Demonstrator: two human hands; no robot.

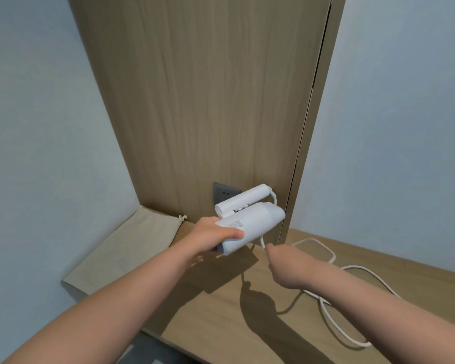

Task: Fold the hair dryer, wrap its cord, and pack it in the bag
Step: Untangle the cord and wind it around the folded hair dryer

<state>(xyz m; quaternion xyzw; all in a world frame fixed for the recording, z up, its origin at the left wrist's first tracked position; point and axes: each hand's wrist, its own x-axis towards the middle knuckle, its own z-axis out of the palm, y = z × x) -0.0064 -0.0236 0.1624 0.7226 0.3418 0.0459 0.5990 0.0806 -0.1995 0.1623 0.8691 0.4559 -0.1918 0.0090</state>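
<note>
My left hand (212,236) grips the body of a white hair dryer (255,224), held above the wooden desk with its handle folded up against the body. A white cord (326,252) leaves the handle's end, passes behind the dryer and comes out below it. My right hand (283,261) pinches the cord just under the dryer. The rest of the cord lies in loose loops on the desk to the right. A beige drawstring cloth bag (121,248) lies flat on the desk's left side against the wall.
The light wooden desk (221,324) fills a corner between pale walls. A tall wooden panel (208,101) rises behind it, carrying a grey wall socket (225,194) right behind the dryer. The desk's front edge runs along the bottom left.
</note>
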